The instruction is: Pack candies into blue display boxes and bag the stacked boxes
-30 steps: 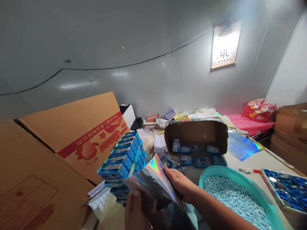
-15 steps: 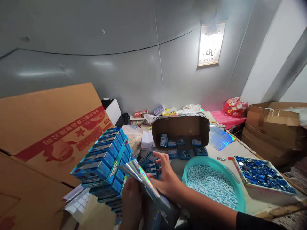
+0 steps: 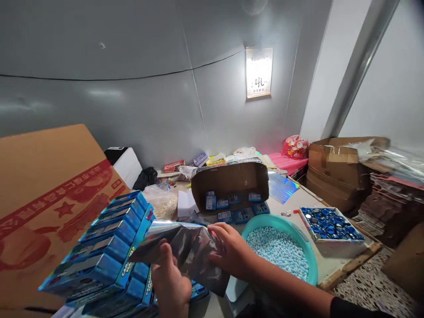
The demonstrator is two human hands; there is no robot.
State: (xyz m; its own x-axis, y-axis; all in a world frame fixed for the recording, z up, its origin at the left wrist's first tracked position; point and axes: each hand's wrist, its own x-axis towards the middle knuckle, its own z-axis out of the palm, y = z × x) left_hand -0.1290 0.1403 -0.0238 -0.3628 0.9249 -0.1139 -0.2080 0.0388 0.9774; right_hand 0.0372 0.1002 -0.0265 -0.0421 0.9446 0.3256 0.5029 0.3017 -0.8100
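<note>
Both my hands hold a shiny holographic foil sheet [image 3: 183, 251] low in the middle of the view. My left hand [image 3: 170, 285] grips its near edge with fingers closed. My right hand [image 3: 232, 251] pinches its right side, thumb on top. Just left of the sheet stands a leaning stack of blue boxes [image 3: 109, 247]. To the right of my right hand sits a teal basin [image 3: 309, 265] filled with small pale blue and white pieces.
A large brown carton with red print [image 3: 49, 194] fills the left. An open cardboard box [image 3: 228, 179] lies on its side with small blue packs in it. A tray of blue caps [image 3: 329, 225] sits right. Stacked cartons [image 3: 341, 170] stand by the far wall.
The view has swung to the right and down. The foil sheet has turned from edge-on to flatter and wider between my hands, and my left hand has come up higher on it.
</note>
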